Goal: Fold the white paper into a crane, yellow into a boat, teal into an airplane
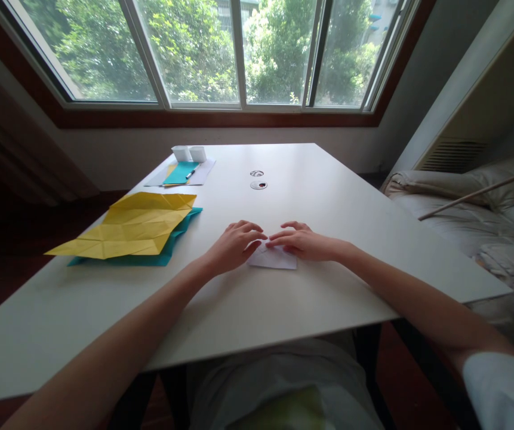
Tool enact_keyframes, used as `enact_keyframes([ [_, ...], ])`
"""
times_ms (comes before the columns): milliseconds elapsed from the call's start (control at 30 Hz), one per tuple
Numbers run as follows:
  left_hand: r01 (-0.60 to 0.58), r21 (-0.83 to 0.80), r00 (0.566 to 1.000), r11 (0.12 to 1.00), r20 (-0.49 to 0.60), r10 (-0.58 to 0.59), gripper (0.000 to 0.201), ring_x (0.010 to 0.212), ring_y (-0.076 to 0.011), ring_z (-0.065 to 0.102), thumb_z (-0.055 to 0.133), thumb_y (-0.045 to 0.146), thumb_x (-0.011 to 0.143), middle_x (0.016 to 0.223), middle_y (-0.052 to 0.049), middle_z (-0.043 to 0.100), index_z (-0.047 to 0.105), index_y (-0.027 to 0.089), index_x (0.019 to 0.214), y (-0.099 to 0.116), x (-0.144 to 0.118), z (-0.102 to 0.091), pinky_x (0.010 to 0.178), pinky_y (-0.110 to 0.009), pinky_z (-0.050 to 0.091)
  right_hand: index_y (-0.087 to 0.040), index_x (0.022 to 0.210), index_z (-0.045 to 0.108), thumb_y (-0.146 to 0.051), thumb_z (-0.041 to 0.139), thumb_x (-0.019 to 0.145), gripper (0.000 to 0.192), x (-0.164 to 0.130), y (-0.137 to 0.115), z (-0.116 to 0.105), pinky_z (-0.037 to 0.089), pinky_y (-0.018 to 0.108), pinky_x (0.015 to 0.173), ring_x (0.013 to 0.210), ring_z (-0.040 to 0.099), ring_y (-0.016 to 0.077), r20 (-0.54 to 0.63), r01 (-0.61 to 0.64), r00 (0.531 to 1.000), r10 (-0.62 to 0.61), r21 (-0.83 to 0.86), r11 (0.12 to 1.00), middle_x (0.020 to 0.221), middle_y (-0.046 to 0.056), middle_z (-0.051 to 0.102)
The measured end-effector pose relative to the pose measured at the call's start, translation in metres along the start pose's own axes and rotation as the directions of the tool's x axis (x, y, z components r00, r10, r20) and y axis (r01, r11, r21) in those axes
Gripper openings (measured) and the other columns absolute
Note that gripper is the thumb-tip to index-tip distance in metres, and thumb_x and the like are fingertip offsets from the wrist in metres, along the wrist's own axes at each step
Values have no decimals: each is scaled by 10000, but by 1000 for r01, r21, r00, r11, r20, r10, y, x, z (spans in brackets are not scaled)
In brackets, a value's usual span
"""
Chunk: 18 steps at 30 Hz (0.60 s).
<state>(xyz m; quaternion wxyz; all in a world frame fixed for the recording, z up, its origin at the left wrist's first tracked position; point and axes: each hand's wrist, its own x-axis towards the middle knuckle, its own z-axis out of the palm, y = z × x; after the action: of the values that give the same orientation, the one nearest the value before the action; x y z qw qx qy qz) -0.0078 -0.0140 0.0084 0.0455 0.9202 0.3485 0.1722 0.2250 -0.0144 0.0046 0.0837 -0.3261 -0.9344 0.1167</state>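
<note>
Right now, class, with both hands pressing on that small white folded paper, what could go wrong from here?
1. The left hand and right hand cover most of the white paper, so a crease may be pressed crooked unseen.
2. The paper lies on a smooth white table; it might slide under finger pressure.
3. The yellow sheet lies close to the left forearm; a sweep of that arm could push it toward the table edge.

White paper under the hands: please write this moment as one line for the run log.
left hand: pressing white paper | right hand: pressing same paper | paper: flat on table | yellow sheet: lying left, on teal sheet
</note>
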Motion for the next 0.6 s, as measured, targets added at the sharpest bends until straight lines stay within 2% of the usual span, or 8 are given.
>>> enact_keyframes([
  [67, -24, -4, 999, 1000, 43, 24, 250, 1022, -200, 506, 425, 265, 886, 1063, -35, 616, 644, 271, 1005, -3, 0, 1, 894, -375, 383, -356, 1221, 503, -165, 384, 881, 408, 0, 2, -1, 256, 430, 1018, 1282, 277, 222, 13, 7, 1000, -8, 45, 999, 1283, -41, 516],
  [133, -49, -10, 996, 999, 77, 50, 238, 1009, -197, 515, 443, 258, 874, 1046, -31, 627, 660, 271, 972, -4, 1, 2, 887, -365, 389, -326, 1199, 514, -172, 422, 866, 378, 0, 4, -2, 281, 422, 1003, 1267, 297, 223, -7, -20, 1000, 21, 61, 998, 1263, -21, 529],
  [300, -65, -74, 992, 995, 100, 72, 226, 1041, -210, 504, 476, 284, 851, 1085, -41, 612, 687, 276, 933, 4, -1, 0, 915, -369, 387, -245, 1097, 546, -296, 605, 772, 334, 3, 10, -3, 355, 422, 917, 1127, 419, 262, -182, -196, 965, 190, -14, 980, 1161, 57, 563],
  [467, -131, -183, 971, 974, 173, 163, 267, 1163, -204, 449, 456, 331, 872, 1243, -42, 517, 654, 325, 1050, 15, -4, -3, 991, -352, 341, -234, 990, 576, -370, 624, 751, 280, 5, 13, -1, 376, 393, 872, 1034, 480, 252, -240, -324, 923, 301, -59, 944, 1094, 65, 581],
  [600, -127, -110, 964, 986, 218, 149, 317, 1194, -206, 436, 389, 325, 905, 1280, -40, 498, 589, 344, 1150, 17, -5, -1, 1013, -365, 311, -219, 954, 593, -405, 563, 797, 245, 4, 14, -6, 383, 364, 842, 971, 522, 228, -213, -356, 919, 332, -85, 931, 1022, 74, 610],
])
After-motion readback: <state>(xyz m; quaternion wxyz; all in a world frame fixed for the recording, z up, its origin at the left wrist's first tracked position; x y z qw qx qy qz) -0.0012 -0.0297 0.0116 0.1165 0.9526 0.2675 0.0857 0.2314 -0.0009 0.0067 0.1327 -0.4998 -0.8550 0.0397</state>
